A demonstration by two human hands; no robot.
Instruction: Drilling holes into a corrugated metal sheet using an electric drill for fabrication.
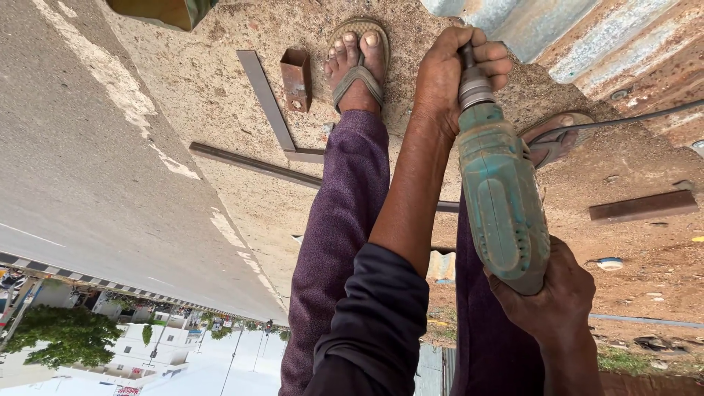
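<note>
I hold a worn teal electric drill [502,198] nose-down between my legs. My left hand [458,70] is wrapped around its grey front collar, hiding the tip. My right hand [550,293] grips the rear handle from below. The nose points at the sandy ground beside my left foot in a sandal [357,62]. My right sandal [557,139] shows partly behind the drill body. A long flat metal bar [253,165] lies across the ground under my legs.
A second flat bar [265,95] and a short rusty square tube [296,77] lie by my left foot. A rusty bar piece [643,206] and a black cable [623,121] are at right. Corrugated rusty sheet [609,37] is ahead; a paved road [81,169] runs at left.
</note>
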